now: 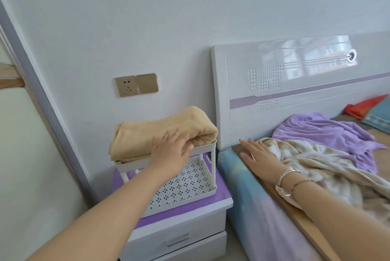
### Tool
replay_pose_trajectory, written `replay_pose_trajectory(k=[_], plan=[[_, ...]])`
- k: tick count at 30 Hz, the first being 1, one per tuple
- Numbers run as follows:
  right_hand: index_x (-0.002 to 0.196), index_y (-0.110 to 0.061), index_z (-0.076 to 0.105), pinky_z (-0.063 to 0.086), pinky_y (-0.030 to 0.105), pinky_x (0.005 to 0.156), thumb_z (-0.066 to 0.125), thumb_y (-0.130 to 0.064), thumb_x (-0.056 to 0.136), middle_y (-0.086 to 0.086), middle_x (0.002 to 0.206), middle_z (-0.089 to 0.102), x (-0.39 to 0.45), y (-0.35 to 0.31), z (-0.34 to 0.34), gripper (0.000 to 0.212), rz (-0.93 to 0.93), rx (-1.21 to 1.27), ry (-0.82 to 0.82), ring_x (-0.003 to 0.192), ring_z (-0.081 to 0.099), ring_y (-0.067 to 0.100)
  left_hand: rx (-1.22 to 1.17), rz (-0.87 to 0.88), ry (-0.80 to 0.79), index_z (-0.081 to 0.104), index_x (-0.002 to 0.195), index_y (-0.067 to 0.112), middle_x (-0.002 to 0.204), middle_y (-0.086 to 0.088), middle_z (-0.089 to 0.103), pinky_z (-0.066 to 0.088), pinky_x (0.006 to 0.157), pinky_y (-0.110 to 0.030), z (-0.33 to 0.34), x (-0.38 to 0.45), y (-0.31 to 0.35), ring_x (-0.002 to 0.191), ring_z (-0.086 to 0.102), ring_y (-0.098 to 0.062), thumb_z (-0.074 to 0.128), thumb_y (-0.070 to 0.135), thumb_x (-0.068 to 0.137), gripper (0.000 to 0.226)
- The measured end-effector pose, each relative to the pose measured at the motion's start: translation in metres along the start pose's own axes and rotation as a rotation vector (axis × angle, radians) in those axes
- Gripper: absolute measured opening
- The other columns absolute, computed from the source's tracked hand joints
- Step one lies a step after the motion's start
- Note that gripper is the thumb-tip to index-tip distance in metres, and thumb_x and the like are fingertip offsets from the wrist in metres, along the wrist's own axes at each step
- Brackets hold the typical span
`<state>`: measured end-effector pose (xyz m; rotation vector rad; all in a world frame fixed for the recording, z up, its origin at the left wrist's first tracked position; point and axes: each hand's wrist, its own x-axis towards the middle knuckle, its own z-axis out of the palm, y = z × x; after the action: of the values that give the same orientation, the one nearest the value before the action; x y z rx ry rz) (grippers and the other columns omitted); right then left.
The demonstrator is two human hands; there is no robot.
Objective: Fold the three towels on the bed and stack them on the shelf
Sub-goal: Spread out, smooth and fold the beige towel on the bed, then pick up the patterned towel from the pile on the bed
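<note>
While left hand (173, 151) rests on tan towel (160, 132) (folded), shelf (207, 148) bears it.

Above my left grip, a gold wall socket plate (136, 84); beyond my right, a glossy white headboard (295, 83), red cloth (363, 107).

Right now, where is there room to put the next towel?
On the tan towel, beside the left hand. The shelf's lower tray is bare. The bed's corner is crowded: mottled towel, purple towel, right hand.
</note>
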<state>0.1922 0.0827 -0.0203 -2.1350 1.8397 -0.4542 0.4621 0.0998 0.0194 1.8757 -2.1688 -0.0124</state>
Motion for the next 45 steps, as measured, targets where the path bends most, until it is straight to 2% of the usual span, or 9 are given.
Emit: replay_pose_trajectory(k=[9,16,20,25,27,30,33,40,45], plan=[[0.139,-0.035,0.038,0.025,0.042,0.111,0.03,-0.037,0.1,0.002,0.153,0.022,-0.115,0.141,-0.031,0.04,0.339,-0.063,-0.079,0.142,0.018,0.022,-0.057,0.283,-0.235,0.034,0.145,0.035,0.159,0.007,0.015,0.0,0.118,-0.053,0.089,-0.011,0.159,0.148,0.006,-0.021,0.032,0.042,0.101,0.045],[0.13,-0.038,0.051,0.018,0.045,0.116,0.034,-0.041,0.098,0.003,0.158,0.013,-0.151,0.219,0.004,0.036,0.536,0.041,-0.179,0.145,0.011,0.026,-0.083,0.397,-0.452,0.036,0.144,0.032,0.159,0.007,0.017,-0.003,0.117,-0.05,0.166,-0.014,0.23,0.148,0.003,-0.021,0.032,0.037,0.101,0.043],[0.125,-0.037,0.056,0.022,0.049,0.114,0.036,-0.041,0.097,0.004,0.156,0.014,-0.152,0.232,0.043,0.035,0.556,0.071,-0.291,0.144,0.011,0.027,-0.117,0.365,-0.53,0.036,0.144,0.033,0.158,0.008,0.02,-0.001,0.118,-0.05,0.2,-0.012,0.239,0.147,0.008,-0.021,0.033,0.037,0.101,0.043],[0.144,-0.029,0.029,0.015,0.058,0.112,0.023,-0.041,0.1,-0.003,0.159,-0.001,-0.163,0.237,0.075,0.046,0.547,-0.062,-0.305,0.146,0.003,0.021,-0.166,0.344,-0.588,0.035,0.144,0.034,0.157,0.008,0.022,0.001,0.118,-0.048,0.226,-0.013,0.251,0.147,0.013,-0.02,0.036,0.035,0.101,0.044],[0.143,-0.019,0.034,0.021,0.053,0.11,0.025,-0.033,0.101,0.001,0.156,0.017,-0.168,0.236,0.07,0.045,0.551,-0.135,-0.267,0.141,0.022,0.021,-0.189,0.341,-0.59,0.035,0.144,0.034,0.157,0.008,0.023,0.003,0.118,-0.048,0.23,-0.016,0.256,0.146,0.014,-0.021,0.036,0.035,0.101,0.043],[0.111,-0.01,0.064,0.042,0.036,0.097,0.041,-0.011,0.093,0.004,0.124,0.056,-0.178,0.234,0.05,0.029,0.558,0.042,-0.045,0.112,0.054,0.024,-0.212,0.381,-0.549,0.036,0.143,0.033,0.154,0.008,0.028,0.01,0.119,-0.048,0.23,-0.024,0.27,0.144,0.02,-0.02,0.039,0.034,0.099,0.044],[0.099,-0.014,0.071,0.05,0.028,0.087,0.044,-0.002,0.088,-0.005,0.108,0.064,-0.2,0.233,0.019,0.032,0.577,0.184,0.153,0.101,0.06,0.015,-0.21,0.442,-0.549,0.032,0.145,0.032,0.156,0.007,0.023,0.01,0.119,-0.048,0.229,-0.039,0.291,0.144,0.02,-0.018,0.044,0.033,0.097,0.05],[0.109,-0.019,0.064,0.042,0.032,0.097,0.046,-0.021,0.093,-0.006,0.118,0.055,-0.264,0.226,0.004,0.025,0.561,0.017,-0.03,0.114,0.047,0.016,-0.238,0.55,-0.637,0.034,0.141,0.025,0.149,0.005,0.031,0.029,0.109,-0.046,0.241,-0.071,0.337,0.138,0.029,-0.02,0.046,0.019,0.09,0.053],[0.121,-0.016,0.057,0.043,0.026,0.094,0.045,-0.024,0.095,-0.002,0.128,0.05,-0.283,0.223,0.027,0.03,0.66,0.108,-0.121,0.114,0.052,0.017,-0.222,0.435,-0.551,0.049,0.123,0.021,0.131,0.002,0.048,0.023,0.111,-0.049,0.266,-0.078,0.339,0.13,0.039,-0.024,0.054,0.025,0.087,0.037]])
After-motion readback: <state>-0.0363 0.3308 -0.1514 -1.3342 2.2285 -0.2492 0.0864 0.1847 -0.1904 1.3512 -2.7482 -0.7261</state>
